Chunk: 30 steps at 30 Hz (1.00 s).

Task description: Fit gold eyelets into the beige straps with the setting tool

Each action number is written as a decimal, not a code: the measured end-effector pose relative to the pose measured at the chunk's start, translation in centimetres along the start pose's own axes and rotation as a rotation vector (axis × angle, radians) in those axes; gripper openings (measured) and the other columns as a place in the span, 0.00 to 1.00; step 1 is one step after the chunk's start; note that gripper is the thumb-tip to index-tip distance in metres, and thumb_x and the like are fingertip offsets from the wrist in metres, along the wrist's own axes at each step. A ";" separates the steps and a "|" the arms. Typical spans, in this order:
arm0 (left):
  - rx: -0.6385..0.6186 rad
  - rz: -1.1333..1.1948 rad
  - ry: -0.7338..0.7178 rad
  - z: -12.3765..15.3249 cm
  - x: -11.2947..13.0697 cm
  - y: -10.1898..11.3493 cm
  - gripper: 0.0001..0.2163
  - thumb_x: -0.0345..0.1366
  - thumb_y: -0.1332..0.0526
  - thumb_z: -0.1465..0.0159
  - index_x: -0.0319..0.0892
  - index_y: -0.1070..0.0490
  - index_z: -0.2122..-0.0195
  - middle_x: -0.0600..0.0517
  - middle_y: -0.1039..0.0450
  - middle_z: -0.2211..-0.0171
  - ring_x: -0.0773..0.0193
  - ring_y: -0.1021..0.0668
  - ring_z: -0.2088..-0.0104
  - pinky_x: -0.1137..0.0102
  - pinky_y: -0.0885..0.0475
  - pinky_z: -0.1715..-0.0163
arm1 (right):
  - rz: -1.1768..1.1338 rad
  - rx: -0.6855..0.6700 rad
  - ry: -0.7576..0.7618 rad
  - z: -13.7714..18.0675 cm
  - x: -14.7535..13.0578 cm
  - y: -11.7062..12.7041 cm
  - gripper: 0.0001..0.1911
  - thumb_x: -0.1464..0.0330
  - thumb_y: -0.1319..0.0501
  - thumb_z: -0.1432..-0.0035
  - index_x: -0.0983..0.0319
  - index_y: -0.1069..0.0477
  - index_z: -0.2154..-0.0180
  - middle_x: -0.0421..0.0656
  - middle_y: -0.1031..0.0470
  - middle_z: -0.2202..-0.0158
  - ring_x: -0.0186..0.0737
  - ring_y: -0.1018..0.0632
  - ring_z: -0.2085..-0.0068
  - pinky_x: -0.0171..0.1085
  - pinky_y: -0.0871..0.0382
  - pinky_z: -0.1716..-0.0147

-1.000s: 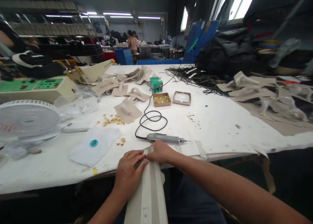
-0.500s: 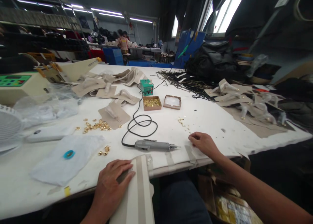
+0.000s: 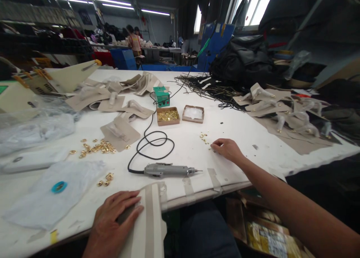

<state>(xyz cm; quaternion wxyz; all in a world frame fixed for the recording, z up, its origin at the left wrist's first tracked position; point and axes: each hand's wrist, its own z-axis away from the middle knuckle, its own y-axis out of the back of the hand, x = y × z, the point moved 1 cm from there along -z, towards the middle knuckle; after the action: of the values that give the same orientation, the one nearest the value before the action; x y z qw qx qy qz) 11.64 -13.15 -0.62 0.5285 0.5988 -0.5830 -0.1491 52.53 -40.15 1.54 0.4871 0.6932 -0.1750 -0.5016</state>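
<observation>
My left hand [image 3: 114,220] lies flat, fingers stretched, on a cream fabric piece with tan stripes [image 3: 147,224] that hangs over the near edge of the white table [image 3: 242,128]. My right hand [image 3: 227,149] reaches out over the table, fingertips curled down at a small scatter of gold fittings [image 3: 204,138]; whether it pinches one is hidden. A grey electric screwdriver [image 3: 168,170] with a black coiled cable [image 3: 152,141] lies between the hands.
Two small cardboard boxes, one of gold fittings [image 3: 168,116] and one with white contents [image 3: 193,113], sit mid-table by a green unit [image 3: 161,96]. Beige leather pieces [image 3: 119,130], loose gold fittings [image 3: 97,147], plastic bags [image 3: 50,194] and black bags [image 3: 242,59] surround them. A person [image 3: 134,44] stands far back.
My right hand left the striped fabric and moved forward and right to the scattered gold fittings. My left hand stayed on the fabric. The view shifted right.
</observation>
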 end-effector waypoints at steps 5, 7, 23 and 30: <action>-0.025 -0.005 0.020 -0.3 0.3 0.2 0.16 0.57 0.36 0.37 0.55 0.15 0.61 0.53 0.14 0.56 0.50 0.17 0.52 0.56 0.20 0.50 | 0.009 -0.032 -0.052 -0.9 0.3 0.0 0.12 0.61 0.37 0.41 0.60 0.17 0.66 0.44 0.16 0.68 0.41 0.20 0.65 0.36 0.33 0.65; -0.021 -0.001 0.020 -0.2 0.4 0.2 0.16 0.58 0.36 0.36 0.55 0.15 0.61 0.53 0.15 0.56 0.50 0.18 0.52 0.55 0.20 0.49 | -0.005 -0.055 -0.076 -1.1 0.7 0.3 0.13 0.61 0.37 0.41 0.61 0.17 0.68 0.43 0.19 0.74 0.40 0.22 0.70 0.36 0.34 0.68; -0.040 -0.032 0.034 0.5 -0.9 -0.3 0.15 0.56 0.36 0.36 0.56 0.16 0.59 0.54 0.16 0.53 0.48 0.18 0.49 0.52 0.21 0.47 | 0.019 -0.061 0.212 0.8 0.1 -0.5 0.11 0.63 0.38 0.38 0.56 0.17 0.60 0.41 0.20 0.61 0.38 0.23 0.62 0.35 0.33 0.59; -0.027 -0.065 0.035 0.6 -1.4 -0.5 0.19 0.61 0.38 0.36 0.55 0.16 0.60 0.54 0.15 0.52 0.50 0.18 0.49 0.55 0.21 0.47 | 0.108 -0.150 0.161 -0.2 -0.6 -0.3 0.10 0.68 0.40 0.39 0.58 0.19 0.66 0.41 0.18 0.64 0.39 0.23 0.65 0.35 0.39 0.66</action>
<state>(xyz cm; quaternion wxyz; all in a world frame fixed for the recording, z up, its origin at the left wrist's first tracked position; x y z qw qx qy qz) 11.05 -12.32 -1.94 0.5415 0.6129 -0.5518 -0.1634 52.37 -39.51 1.61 0.5763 0.6823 -0.1343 -0.4293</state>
